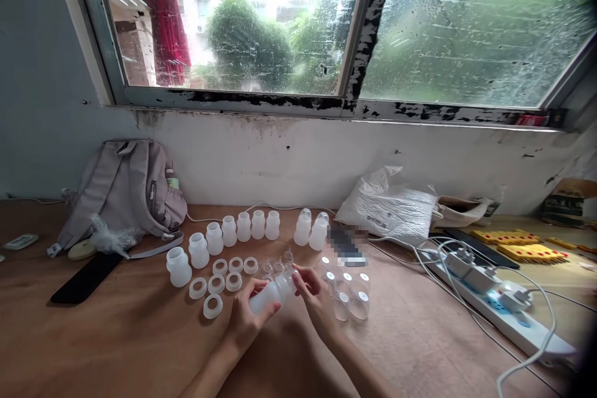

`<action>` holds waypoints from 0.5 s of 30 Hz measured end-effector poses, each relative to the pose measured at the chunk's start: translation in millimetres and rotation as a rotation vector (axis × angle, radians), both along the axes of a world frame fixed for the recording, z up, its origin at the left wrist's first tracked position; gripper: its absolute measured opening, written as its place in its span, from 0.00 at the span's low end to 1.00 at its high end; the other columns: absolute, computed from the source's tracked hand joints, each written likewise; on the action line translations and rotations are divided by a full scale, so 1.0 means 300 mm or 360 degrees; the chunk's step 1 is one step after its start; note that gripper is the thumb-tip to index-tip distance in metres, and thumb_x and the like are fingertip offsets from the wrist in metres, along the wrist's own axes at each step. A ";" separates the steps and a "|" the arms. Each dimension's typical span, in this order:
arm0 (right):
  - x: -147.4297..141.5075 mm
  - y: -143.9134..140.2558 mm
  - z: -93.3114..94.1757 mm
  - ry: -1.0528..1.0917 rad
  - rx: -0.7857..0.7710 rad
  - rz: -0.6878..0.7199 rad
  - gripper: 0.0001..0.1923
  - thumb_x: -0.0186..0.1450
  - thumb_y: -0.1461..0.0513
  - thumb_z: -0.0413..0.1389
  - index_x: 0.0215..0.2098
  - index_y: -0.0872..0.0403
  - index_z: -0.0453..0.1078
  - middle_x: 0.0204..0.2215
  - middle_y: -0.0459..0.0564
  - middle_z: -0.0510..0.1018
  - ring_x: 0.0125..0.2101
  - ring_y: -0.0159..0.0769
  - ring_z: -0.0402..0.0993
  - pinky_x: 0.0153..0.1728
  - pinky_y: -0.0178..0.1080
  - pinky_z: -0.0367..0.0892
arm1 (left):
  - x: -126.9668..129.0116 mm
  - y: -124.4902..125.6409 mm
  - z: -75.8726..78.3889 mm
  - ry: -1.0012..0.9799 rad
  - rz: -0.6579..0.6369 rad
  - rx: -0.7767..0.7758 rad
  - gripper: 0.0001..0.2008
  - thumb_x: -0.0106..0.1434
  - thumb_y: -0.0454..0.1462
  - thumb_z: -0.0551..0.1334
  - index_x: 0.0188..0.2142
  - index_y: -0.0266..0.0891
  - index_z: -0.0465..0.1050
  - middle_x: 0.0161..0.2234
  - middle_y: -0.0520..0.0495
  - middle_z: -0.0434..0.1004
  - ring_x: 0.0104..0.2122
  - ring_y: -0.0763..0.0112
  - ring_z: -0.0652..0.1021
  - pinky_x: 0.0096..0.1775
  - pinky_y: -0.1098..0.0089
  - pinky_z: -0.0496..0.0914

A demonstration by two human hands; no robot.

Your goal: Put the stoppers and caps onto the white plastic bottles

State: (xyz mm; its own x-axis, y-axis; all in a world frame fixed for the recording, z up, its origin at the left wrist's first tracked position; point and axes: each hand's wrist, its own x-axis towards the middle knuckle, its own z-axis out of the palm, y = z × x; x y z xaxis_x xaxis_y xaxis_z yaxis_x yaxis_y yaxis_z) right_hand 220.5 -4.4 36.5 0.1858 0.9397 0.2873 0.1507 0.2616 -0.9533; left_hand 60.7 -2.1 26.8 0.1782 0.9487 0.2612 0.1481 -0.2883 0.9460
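A frosted white baby bottle (265, 300) lies tilted in my left hand (245, 317), whose fingers and thumb wrap its body. At its upper end, my right hand (316, 295) pinches the clear bottle cap (288, 283); whether the cap is fully seated cannot be made out. Just beyond my hands are several clear nipples (278, 266), partly hidden by my fingers. White collar rings (216, 284) lie to the left of my left hand. Several clear caps (359, 305) stand to the right of my right hand.
Open bottles (214, 238) stand in a curved row behind the rings, and two capped bottles (303, 227) stand near the wall. A backpack (128, 189) and a black phone (86, 280) are left. A silvery bag (392, 205) and a cabled power strip (494, 305) are right.
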 end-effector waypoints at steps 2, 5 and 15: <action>0.007 0.017 0.055 -0.0072 -0.0006 0.0046 0.16 0.56 0.52 0.54 0.35 0.55 0.70 0.24 0.48 0.73 0.24 0.34 0.67 0.24 0.35 0.63 | -0.003 0.004 0.000 0.0046 0.0026 0.0086 0.18 0.50 0.43 0.62 0.39 0.36 0.66 0.34 0.44 0.72 0.34 0.63 0.73 0.35 0.67 0.67; 0.023 0.061 0.160 -0.0241 0.0104 0.0077 0.16 0.55 0.52 0.55 0.35 0.54 0.72 0.27 0.49 0.75 0.26 0.36 0.69 0.26 0.36 0.63 | -0.012 0.021 -0.009 0.0177 0.0124 0.0263 0.24 0.54 0.43 0.59 0.49 0.37 0.59 0.44 0.40 0.68 0.43 0.60 0.70 0.43 0.63 0.65; 0.087 0.403 0.329 -0.1755 0.0441 -0.0525 0.12 0.62 0.56 0.50 0.39 0.51 0.71 0.35 0.50 0.76 0.40 0.42 0.62 0.40 0.41 0.54 | -0.079 0.076 -0.026 0.1316 0.0732 0.0530 0.08 0.56 0.35 0.53 0.36 0.40 0.69 0.38 0.45 0.69 0.39 0.63 0.70 0.45 0.60 0.59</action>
State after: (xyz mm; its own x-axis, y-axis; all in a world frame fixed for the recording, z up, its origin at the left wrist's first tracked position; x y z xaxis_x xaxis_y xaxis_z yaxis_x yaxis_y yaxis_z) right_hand 246.5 116.7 135.2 -0.0684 0.7731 0.6306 0.9550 0.2335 -0.1827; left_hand 36.9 20.7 19.0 0.0580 0.8723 0.4856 0.8863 -0.2688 0.3770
